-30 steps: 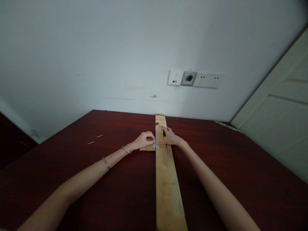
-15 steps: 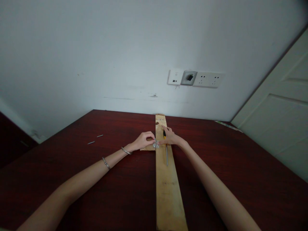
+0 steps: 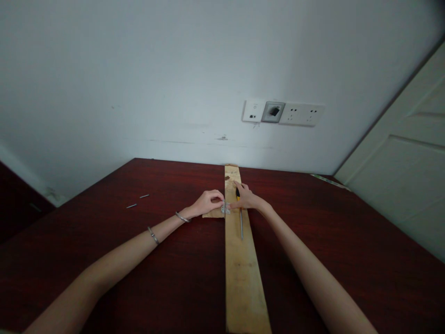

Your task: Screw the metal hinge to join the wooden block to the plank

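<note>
A long pale wooden plank (image 3: 241,273) lies on the dark red table (image 3: 146,260), running away from me to the wall. A small metal hinge (image 3: 225,208) sits at the plank's left edge, joining it to a small wooden piece (image 3: 213,214). My left hand (image 3: 207,202) has curled fingers pinched on the hinge. My right hand (image 3: 247,198) rests on the plank with its fingertips at the hinge, covering the handle of a yellow-and-black screwdriver (image 3: 240,222) whose shaft lies along the plank.
Two small screws (image 3: 137,201) lie on the table to the far left. A row of wall sockets (image 3: 282,113) is on the white wall behind. A white door (image 3: 403,157) stands at the right.
</note>
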### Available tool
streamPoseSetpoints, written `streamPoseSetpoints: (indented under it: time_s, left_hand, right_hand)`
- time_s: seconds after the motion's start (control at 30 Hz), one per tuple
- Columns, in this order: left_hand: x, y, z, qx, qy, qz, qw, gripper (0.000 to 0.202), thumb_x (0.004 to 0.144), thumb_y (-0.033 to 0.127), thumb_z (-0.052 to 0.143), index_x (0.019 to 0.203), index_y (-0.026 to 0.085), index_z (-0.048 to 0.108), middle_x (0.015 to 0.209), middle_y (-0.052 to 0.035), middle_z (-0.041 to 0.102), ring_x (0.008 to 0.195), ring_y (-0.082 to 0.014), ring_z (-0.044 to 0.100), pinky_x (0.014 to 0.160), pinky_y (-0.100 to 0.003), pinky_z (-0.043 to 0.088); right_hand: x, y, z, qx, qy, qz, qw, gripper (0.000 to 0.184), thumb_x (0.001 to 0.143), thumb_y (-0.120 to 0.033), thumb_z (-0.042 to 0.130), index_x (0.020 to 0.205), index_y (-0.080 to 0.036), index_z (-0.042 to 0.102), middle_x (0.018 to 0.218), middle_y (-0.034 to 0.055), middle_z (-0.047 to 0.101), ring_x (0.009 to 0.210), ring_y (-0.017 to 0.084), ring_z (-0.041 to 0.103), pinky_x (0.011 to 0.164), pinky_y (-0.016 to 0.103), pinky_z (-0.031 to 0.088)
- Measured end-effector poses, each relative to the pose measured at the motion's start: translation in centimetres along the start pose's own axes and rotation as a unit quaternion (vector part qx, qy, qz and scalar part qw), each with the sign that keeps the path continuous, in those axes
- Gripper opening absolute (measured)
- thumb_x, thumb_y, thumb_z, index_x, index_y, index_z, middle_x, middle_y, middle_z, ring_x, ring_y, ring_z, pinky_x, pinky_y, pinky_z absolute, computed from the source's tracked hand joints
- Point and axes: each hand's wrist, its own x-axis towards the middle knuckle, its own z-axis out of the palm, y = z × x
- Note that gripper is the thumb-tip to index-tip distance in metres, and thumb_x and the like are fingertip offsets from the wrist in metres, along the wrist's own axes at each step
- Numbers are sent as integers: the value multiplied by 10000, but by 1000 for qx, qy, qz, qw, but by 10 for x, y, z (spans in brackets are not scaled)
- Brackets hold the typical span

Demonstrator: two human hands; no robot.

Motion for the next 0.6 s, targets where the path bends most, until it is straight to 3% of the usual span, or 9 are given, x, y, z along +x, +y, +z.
streamPoseSetpoints:
  time_s: [0.2,0.43,0.6]
  left_hand:
    - [0,2,1,-33,8,-29,999,105,769,228,620,781,125,640,812,-44,651,742,-138,606,709,-250,484]
    - [2,8,1,-58,16,-81,995,128,762,244,630,790,121,649,749,-33,654,708,-136,597,686,-251,480]
    - [4,8,1,-76,18,-57,995,100,747,222,643,769,124,643,813,-41,643,744,-133,592,713,-253,480]
  right_hand:
    - [0,1,0,4,-1,-5,1000,1277,466,-546,792,1464,-296,35,1497,165,92,1346,414,215,1036,528,259]
    - [0,1,0,-3,-1,-4,1000,1273,475,-557,785,1467,-278,38,1495,161,103,1344,409,217,1056,517,235]
    - [0,1,-1,6,-4,-10,1000,1279,472,-535,790,1468,-241,43,1492,189,94,1349,404,208,1044,507,259]
